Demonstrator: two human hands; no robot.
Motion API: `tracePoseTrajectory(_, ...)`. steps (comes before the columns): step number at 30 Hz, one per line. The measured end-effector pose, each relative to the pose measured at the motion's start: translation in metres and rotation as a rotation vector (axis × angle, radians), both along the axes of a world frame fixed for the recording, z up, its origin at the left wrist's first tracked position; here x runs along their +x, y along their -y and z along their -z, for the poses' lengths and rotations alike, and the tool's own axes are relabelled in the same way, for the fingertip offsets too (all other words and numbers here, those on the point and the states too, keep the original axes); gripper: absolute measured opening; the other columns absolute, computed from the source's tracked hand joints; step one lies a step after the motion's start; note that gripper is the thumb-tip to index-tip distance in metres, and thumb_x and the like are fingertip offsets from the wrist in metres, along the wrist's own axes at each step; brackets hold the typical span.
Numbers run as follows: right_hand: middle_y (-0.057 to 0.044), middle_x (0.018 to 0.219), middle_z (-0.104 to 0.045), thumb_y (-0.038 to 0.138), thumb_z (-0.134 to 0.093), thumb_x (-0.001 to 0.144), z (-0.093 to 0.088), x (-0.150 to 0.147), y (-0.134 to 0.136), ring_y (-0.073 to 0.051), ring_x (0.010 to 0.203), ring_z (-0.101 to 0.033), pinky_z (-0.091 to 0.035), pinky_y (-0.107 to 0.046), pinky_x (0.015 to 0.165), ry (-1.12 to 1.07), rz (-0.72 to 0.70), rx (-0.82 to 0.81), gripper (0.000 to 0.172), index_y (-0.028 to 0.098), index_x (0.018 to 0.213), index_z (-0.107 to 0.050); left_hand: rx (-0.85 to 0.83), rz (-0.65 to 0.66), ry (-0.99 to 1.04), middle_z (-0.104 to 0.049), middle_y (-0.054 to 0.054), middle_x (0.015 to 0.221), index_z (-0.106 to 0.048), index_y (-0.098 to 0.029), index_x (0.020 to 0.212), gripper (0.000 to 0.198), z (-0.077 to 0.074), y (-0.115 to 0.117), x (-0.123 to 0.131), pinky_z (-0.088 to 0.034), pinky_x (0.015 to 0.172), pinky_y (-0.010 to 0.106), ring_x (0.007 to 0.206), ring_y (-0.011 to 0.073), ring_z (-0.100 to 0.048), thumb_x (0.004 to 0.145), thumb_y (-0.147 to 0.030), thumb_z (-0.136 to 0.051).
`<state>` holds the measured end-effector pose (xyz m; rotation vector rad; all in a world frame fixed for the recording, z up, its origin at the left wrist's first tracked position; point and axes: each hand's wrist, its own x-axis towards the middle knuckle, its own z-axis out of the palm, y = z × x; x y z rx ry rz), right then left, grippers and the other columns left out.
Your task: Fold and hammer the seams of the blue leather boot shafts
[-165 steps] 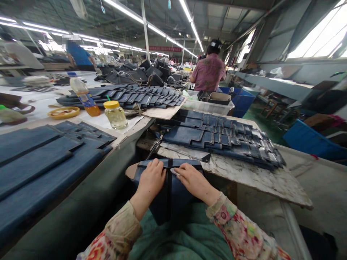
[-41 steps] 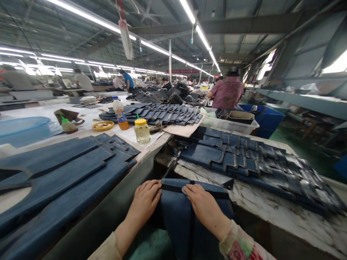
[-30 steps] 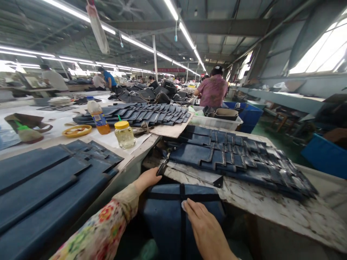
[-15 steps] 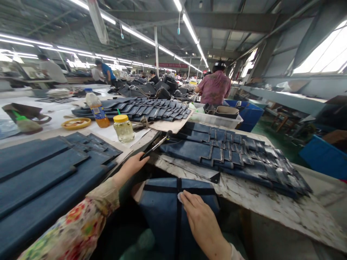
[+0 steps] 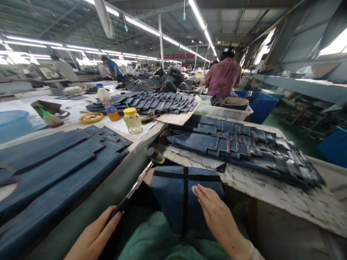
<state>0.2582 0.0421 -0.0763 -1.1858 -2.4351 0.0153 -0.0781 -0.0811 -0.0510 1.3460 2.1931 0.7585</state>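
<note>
My left hand (image 5: pixel 99 229) is closed round the dark handle of a hammer (image 5: pixel 132 189) with a metal shaft. Its dark head, with a yellow-green end, points up and away near the left corner of a blue leather-like piece (image 5: pixel 168 193). Black strips cross on that piece, which lies in front of me above my green-covered lap. My right hand (image 5: pixel 218 215) rests on the piece's right half. Pinched at its fingertips is a small white wad (image 5: pixel 194 189), whose exact kind I cannot make out.
Blue panels lie overlapped on the left table (image 5: pixel 148 142) and on the worn right bench (image 5: pixel 271 202). A yellow-lidded jar (image 5: pixel 133 122), a bottle (image 5: pixel 108 104) and a yellow dish (image 5: pixel 90 118) stand beyond. A person (image 5: pixel 222 74) works behind a plastic bin (image 5: pixel 227 112).
My left hand has drawn back toward me with the hammer, whose head is now lower and nearer the blue piece. My right hand stays on the piece. The view has swung left.
</note>
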Motion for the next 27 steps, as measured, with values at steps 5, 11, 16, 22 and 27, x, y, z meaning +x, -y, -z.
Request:
tracePoseTrajectory(5, -0.008, 0.122, -0.058, 0.009, -0.036, 0.089, -0.002, 0.0, 0.001, -0.02, 0.109, -0.055, -0.049, -0.037, 0.095, -0.023, -0.01, 0.01, 0.04, 0.015, 0.124, -0.055, -0.052, 0.04, -0.007, -0.071, -0.001, 0.101, -0.068, -0.027, 0.093, 0.034, 0.014, 0.007, -0.009, -0.051, 0.09, 0.035, 0.098, 0.0265, -0.064, 0.076, -0.051, -0.051)
tracePoseTrajectory(11, -0.009, 0.122, -0.058, 0.009, -0.036, 0.089, -0.002, 0.004, 0.004, -0.021, 0.108, -0.055, -0.05, -0.037, 0.093, -0.056, 0.008, 0.021, 0.04, 0.015, 0.124, -0.054, -0.114, 0.131, -0.005, -0.069, 0.002, 0.108, -0.066, -0.023, 0.104, 0.041, -0.012, -0.014, 0.03, -0.048, 0.094, 0.033, 0.106, 0.0256, -0.061, 0.077, -0.05, -0.05)
tracePoseTrajectory(16, -0.008, 0.121, -0.059, 0.008, -0.037, 0.088, -0.005, 0.007, 0.006, -0.02, 0.108, -0.055, -0.051, -0.036, 0.093, -0.059, -0.001, 0.015, 0.041, 0.015, 0.124, -0.055, -0.152, 0.209, -0.006, -0.063, 0.003, 0.118, -0.063, -0.022, 0.111, 0.047, -0.019, -0.034, 0.045, -0.041, 0.101, 0.036, 0.112, 0.0252, -0.057, 0.079, -0.052, -0.045)
tracePoseTrajectory(22, -0.009, 0.121, -0.059, 0.006, -0.039, 0.087, -0.005, 0.009, 0.008, -0.021, 0.109, -0.054, -0.05, -0.037, 0.094, -0.094, 0.019, 0.002, 0.042, 0.016, 0.124, -0.054, -0.247, 0.288, -0.038, -0.068, 0.003, 0.109, -0.064, -0.023, 0.104, 0.04, -0.021, -0.043, 0.047, -0.049, 0.092, 0.033, 0.108, 0.026, -0.06, 0.082, -0.048, -0.042)
tracePoseTrajectory(27, -0.009, 0.122, -0.058, 0.006, -0.038, 0.087, -0.007, 0.01, 0.009, -0.019, 0.111, -0.053, -0.048, -0.037, 0.097, -0.117, 0.015, -0.034, 0.042, 0.015, 0.125, -0.053, -0.194, 0.253, -0.072, -0.061, 0.003, 0.122, -0.058, -0.023, 0.116, 0.05, -0.018, -0.04, 0.048, -0.042, 0.1, 0.033, 0.115, 0.0238, -0.055, 0.081, -0.053, -0.04)
